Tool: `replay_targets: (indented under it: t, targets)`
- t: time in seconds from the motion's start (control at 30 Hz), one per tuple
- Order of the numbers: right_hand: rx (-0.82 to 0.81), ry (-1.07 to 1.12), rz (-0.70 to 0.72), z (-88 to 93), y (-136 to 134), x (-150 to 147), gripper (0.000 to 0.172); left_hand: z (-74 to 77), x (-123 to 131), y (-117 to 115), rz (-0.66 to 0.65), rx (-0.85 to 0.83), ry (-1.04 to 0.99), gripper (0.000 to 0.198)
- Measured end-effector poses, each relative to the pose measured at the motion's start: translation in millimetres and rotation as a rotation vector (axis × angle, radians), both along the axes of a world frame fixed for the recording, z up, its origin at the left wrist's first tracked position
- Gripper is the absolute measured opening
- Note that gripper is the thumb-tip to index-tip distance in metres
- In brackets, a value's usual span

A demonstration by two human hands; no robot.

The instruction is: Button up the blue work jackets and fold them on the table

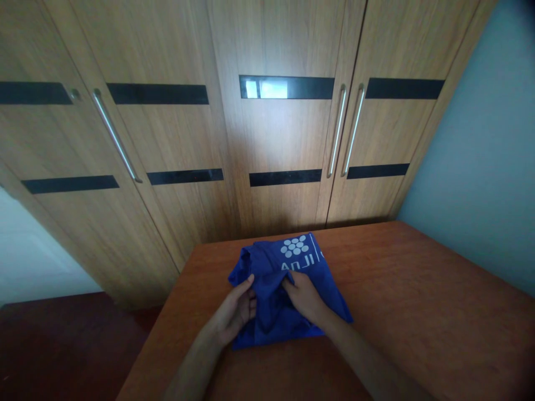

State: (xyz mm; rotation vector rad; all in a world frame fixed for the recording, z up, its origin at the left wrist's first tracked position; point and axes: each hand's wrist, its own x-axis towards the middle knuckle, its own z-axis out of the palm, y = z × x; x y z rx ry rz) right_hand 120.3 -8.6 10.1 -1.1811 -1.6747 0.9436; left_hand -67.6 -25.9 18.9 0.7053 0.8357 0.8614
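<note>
A folded piece of blue fabric (271, 312) with white dots and lettering printed on it lies on the reddish-brown wooden table (401, 334). Whether it is a garment or a bag, I cannot tell. My left hand (236, 312) grips the fabric's left side, thumb on top and fingers curled beneath. On the other side, my right hand (303, 295) pinches a raised fold near the middle, just below the print. Between my hands the cloth is lifted and bunched, with a dark hollow under the fold. Its far and right parts lie flat on the tabletop.
A tall wooden wardrobe (276, 133) with black strips and metal handles (337, 131) stands right behind the table. To the right is a pale blue wall (480, 167). Dark red floor (62, 340) shows at the lower left.
</note>
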Motion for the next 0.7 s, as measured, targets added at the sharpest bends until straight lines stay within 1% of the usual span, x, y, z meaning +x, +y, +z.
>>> replay_targets:
  t: [0.07,0.13,0.2,0.23,0.3,0.37,0.4,0.47,0.53,0.6,0.7]
  targets:
    - [-0.175,0.335,-0.032,6.7,2.8,4.6,0.031,-0.4,1.5,0.9,0.006,0.003,-0.058,0.041]
    - [-0.352,0.589,-0.075,16.8,5.4,11.7,0.037,-2.5,3.7,1.0,0.016,0.011,-0.059,0.043]
    - [-0.467,0.706,-0.093,27.9,8.7,22.0,0.043,-6.0,6.4,0.3,0.03,0.022,-0.013,0.041]
    - [-0.487,0.722,-0.092,33.0,10.7,29.1,0.045,-8.1,7.8,-0.2,0.042,0.032,0.014,0.039]
    - [-0.452,0.729,-0.082,40.9,15.0,48.4,0.048,-11.7,9.9,-1.0,0.081,0.056,0.05,0.039]
    - [-0.358,0.764,-0.099,44.8,18.7,76.0,0.044,-13.1,10.3,-0.9,0.139,0.078,0.065,0.041]
    - [-0.304,0.809,-0.129,45.2,19.9,92.8,0.039,-12.4,9.5,-0.5,0.174,0.089,0.072,0.043]
    - [-0.247,0.919,-0.24,42.9,20.4,130.2,0.028,-8.2,5.6,1.1,0.234,0.113,0.089,0.047]
    - [-0.213,1.009,-0.376,36.4,17.5,168.0,0.021,-0.9,-1.3,3.2,0.262,0.136,0.109,0.05]
    - [-0.197,1.068,-0.484,25.1,11.0,200.7,0.02,7.8,-10.7,5.3,0.28,0.157,0.126,0.051]
    - [-0.179,1.037,-0.53,-1.9,-4.0,234.6,0.027,20.2,-26.5,6.8,0.312,0.201,0.146,0.052]
